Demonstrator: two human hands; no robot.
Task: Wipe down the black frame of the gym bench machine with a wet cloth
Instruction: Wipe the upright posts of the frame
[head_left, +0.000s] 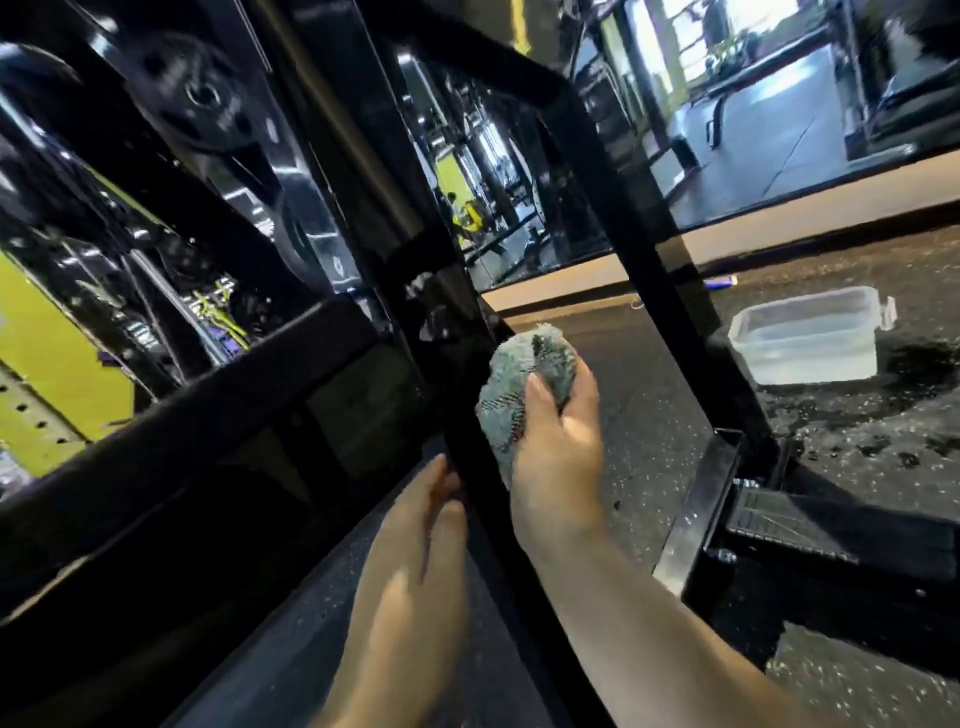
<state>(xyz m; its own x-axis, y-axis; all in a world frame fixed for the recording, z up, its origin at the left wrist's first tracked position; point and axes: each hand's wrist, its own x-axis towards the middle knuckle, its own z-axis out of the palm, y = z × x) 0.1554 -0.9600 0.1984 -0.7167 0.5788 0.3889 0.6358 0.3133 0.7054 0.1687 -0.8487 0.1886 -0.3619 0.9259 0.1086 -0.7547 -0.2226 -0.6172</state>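
Though bunched, cloth (524, 389) along tilted frame (485, 467)

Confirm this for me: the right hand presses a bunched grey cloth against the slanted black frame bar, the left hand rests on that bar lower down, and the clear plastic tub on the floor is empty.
Not quite. The head view shows water in the clear plastic tub, so it is not empty. The rest stands: the right hand presses the bunched grey cloth against the slanted black frame bar, and the left hand rests on that bar lower down.

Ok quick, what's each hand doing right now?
Left hand: open, fingertips touching the black frame bar.
Right hand: closed on the balled cloth, against that bar.
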